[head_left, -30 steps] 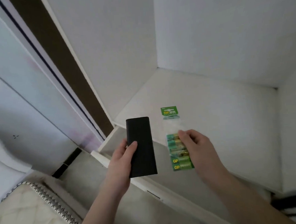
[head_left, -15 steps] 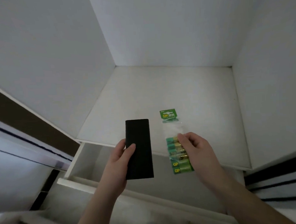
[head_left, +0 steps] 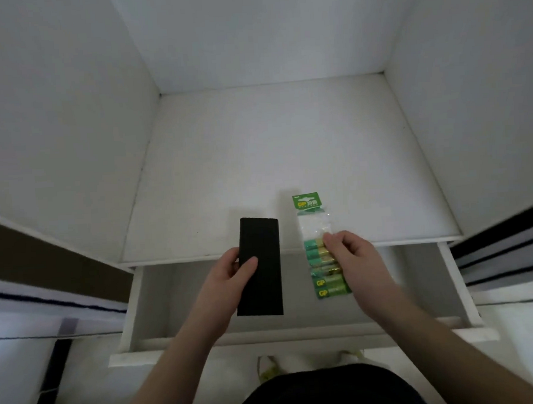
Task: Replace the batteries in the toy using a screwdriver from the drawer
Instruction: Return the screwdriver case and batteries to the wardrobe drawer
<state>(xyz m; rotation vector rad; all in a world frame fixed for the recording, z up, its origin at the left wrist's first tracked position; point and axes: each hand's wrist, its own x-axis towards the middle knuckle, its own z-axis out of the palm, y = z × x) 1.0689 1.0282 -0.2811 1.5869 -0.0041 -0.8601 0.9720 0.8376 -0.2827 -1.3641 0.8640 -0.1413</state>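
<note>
change: view has swung to face the white alcove square-on since the earlier frames; both hands keep the same holds, now over the open drawer rather than off to its left.
left hand [head_left: 229, 278]: fingers curled round the left long edge of a black flat rectangular case [head_left: 260, 265], thumb lying on its top face; case held lengthwise, pointing far, near end over the drawer, far end over the shelf lip.
right hand [head_left: 353, 259]: fingertips pinch the battery pack [head_left: 320, 254] on its right side, about mid-length; pack hangs flat, green header card at the far end, batteries at the near end.
relative: case left, pack right, near each other, not touching.
count: 1 case, 1 pack; about six green-and-gold cells in the strip, some hidden under fingers, exact number unclear.
drawer [head_left: 448, 285]: white, pulled out toward the person, below both hands.
shelf [head_left: 272, 158]: white floor of the alcove, white walls left, right and far.
room: dark-striped panels on both sides; person's dark shorts [head_left: 324, 390] and light shoes [head_left: 269, 368] at the near edge.
</note>
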